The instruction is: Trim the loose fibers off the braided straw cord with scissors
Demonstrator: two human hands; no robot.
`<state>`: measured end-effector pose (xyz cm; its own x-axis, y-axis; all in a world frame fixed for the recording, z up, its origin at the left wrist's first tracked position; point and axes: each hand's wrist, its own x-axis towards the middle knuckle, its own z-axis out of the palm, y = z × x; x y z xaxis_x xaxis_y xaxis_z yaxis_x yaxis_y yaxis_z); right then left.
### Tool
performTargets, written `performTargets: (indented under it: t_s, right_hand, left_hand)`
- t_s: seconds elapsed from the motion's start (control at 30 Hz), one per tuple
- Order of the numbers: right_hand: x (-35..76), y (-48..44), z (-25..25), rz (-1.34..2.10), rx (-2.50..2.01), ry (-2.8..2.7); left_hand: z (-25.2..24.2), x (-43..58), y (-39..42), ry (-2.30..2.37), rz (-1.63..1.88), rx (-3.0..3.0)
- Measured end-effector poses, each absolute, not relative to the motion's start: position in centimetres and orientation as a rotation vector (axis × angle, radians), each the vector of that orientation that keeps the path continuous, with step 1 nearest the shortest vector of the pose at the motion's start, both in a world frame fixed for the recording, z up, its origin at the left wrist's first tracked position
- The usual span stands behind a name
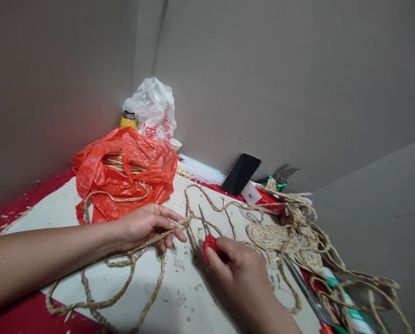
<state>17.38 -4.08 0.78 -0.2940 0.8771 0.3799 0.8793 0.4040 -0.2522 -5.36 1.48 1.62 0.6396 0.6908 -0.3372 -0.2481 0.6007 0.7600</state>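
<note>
Braided straw cord [151,241] runs across my left hand [153,227], which is palm up with its fingers partly curled around the cord. From there the cord loops down over the white board and rises toward the right. In my right hand [231,260] are small scissors [209,243] with red handles, their blades closed and pointing up and away, just right of the cord. Past my right hand lies a coiled, woven straw piece [268,236] beside a heap of braided cord [303,232].
A red plastic bag [124,157] holding straw stands at the back left, with a yellow jar [128,120] and a white bag [155,109] behind. A black phone [241,174] leans near the wall; pliers [284,176] lie beyond. A long metal tool [306,292] lies right.
</note>
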Motion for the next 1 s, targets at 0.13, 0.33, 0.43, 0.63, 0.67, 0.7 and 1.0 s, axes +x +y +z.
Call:
performTargets:
  t_s: [0.13,0.33,0.43,0.63,0.67,0.7,1.0]
  right_hand:
    - [17.2,-4.1,0.8,0.432,-1.514,-2.020]
    - [16.0,-4.1,1.9,0.756,-1.481,-1.849]
    - [15.8,-4.2,2.0,0.976,-1.492,-1.687]
    - [15.7,-4.4,1.9,1.192,-1.471,-1.521]
    - [15.6,-4.4,1.9,1.183,-1.466,-1.529]
    - [15.5,-4.5,2.0,1.170,-1.460,-1.545]
    - [15.2,-4.8,2.0,0.931,-1.331,-1.931]
  left_hand:
    - [1.5,-5.4,1.5,0.631,0.580,0.710]
    - [1.3,-5.4,1.5,0.575,0.548,0.731]
    - [1.3,-5.5,1.4,0.581,0.534,0.768]
    - [1.5,-5.3,1.3,0.633,0.536,0.781]
    - [1.6,-5.3,1.2,0.641,0.559,0.791]
    - [1.7,-5.3,1.3,0.650,0.584,0.808]
    - [2.1,-6.0,2.0,0.715,0.531,0.807]
